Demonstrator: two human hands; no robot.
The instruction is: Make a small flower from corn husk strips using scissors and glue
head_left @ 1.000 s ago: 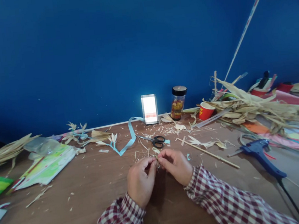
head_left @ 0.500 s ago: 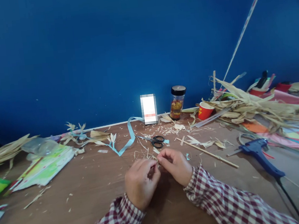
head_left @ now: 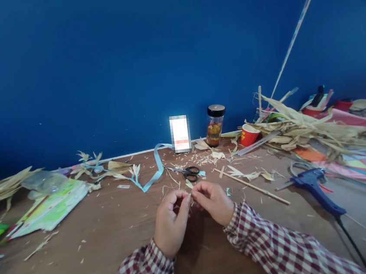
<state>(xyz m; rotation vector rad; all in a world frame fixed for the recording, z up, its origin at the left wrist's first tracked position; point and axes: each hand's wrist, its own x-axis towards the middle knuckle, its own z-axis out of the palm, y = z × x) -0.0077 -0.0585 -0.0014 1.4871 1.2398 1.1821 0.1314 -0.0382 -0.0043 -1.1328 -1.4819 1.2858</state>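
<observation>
Left hand (head_left: 170, 223): thumb and forefinger are closing in a pinch on a tiny pale strip (head_left: 189, 194), probably dried husk. Right hand (head_left: 214, 201): thumb and forefinger are pressing together at the same piece, its other fingers curling into the palm. Strip is sitting in the narrow gap between the two hands' fingertips, above the desk (head_left: 116, 248), mostly hiding behind skin.

Handling, my judgement: it is likely weighing almost nothing, bending easily across its width, resisting a little lengthwise. Dry and fibrous, so probably gripping well rather than slipping, but splitting if twisted hard. Best hold seems to be fingertip pads close to each end, lightly, which is roughly what both hands are doing.

Direction: the visible bit is seemingly bridging from left fingertips to right ones; too little is showing for me to be fixing its long axis or telling one end from the other.

Just beyond the fingertips, black-handled scissors (head_left: 184, 171) are lying, blades pointing away to the left. Farther past them, pale shavings (head_left: 201, 156) are scattering. Left of the scissors, a blue ribbon (head_left: 158, 159) is curling. Right of the right hand, a thin stick (head_left: 260, 187) is slanting; farther right, a blue glue gun (head_left: 312, 184) is resting.
</observation>
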